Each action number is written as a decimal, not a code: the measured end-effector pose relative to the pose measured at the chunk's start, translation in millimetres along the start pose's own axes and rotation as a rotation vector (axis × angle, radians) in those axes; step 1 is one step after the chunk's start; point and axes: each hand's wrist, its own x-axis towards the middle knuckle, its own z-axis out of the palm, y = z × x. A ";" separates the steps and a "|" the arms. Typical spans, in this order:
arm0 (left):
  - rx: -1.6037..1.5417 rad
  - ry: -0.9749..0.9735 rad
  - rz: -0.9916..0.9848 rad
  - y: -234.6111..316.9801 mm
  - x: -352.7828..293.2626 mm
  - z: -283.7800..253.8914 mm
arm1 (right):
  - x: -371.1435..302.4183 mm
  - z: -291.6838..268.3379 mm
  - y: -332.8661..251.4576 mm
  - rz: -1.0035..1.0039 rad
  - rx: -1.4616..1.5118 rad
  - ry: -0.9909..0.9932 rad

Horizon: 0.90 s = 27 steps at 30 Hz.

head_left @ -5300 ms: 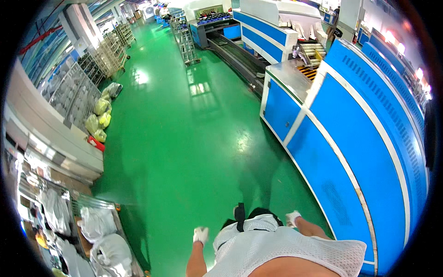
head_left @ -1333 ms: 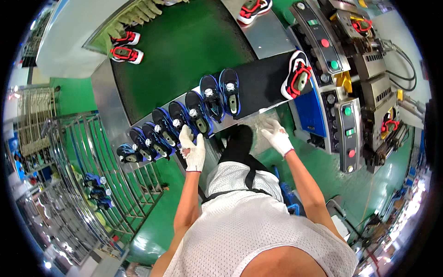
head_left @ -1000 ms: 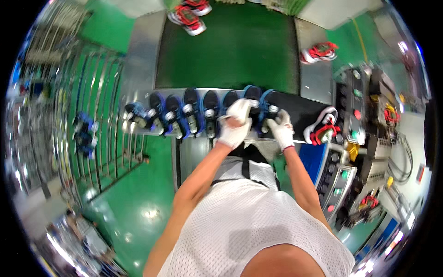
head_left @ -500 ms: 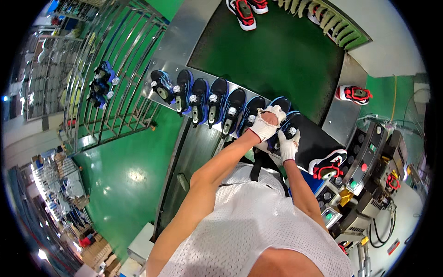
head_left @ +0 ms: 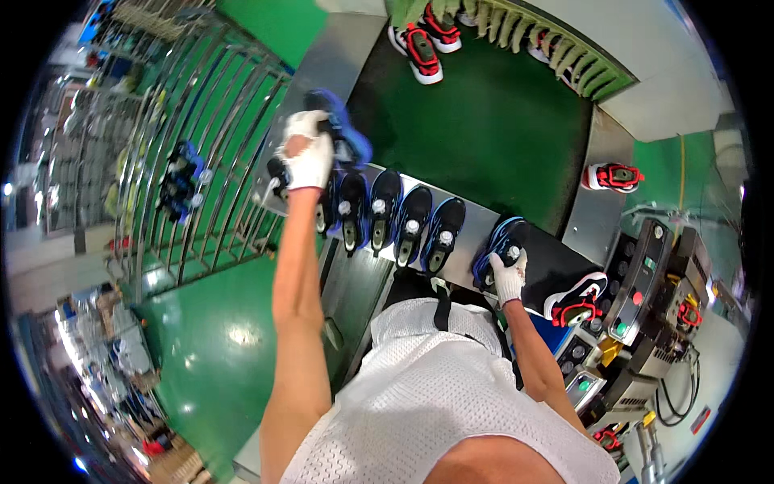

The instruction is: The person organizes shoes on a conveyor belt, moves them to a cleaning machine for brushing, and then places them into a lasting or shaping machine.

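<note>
My left hand (head_left: 307, 153), in a white knit glove, is closed on a black-and-blue sneaker (head_left: 348, 135), held up over the left end of the shoe row. The sneaker is slightly blurred, and hand and shoe cover part of the row. At the right of the row my right hand (head_left: 509, 279), gloved too, grips the near end of another black-and-blue sneaker (head_left: 506, 239). Between the hands stand several matching sneakers, among them a sneaker (head_left: 414, 214), each with a round silvery knob on top. They rest side by side on a metal ledge (head_left: 476, 211).
A green conveyor belt (head_left: 484, 121) lies beyond the ledge, with red-and-white sneakers (head_left: 422, 55) at its far end under a fringed curtain (head_left: 556, 44). Near my right arm are a red-black-white sneaker (head_left: 576, 300) and a control panel (head_left: 635, 278). A metal rack (head_left: 214, 137) stands left.
My left hand has gone left and away from me, carrying a sneaker off the right part of the row, where a gap now shows. My right hand stays by its sneaker.
</note>
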 end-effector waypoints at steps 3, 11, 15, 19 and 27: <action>0.199 -0.140 -0.068 -93.1 27.4 15.9 | -6.2 -2.3 -6.9 0.092 -0.008 0.016; 0.065 -0.290 -0.046 -284.7 11.6 83.0 | -15.3 1.4 -15.2 0.162 0.189 0.127; -0.024 -0.396 -0.278 -296.2 7.5 72.2 | -20.4 5.1 -57.9 0.392 0.131 0.121; 0.021 -0.127 0.212 -141.7 14.8 30.3 | -21.4 15.7 -35.1 0.418 0.265 0.218; -0.599 -0.468 0.088 77.4 -179.1 5.1 | -26.7 -20.0 -41.8 0.395 0.484 0.077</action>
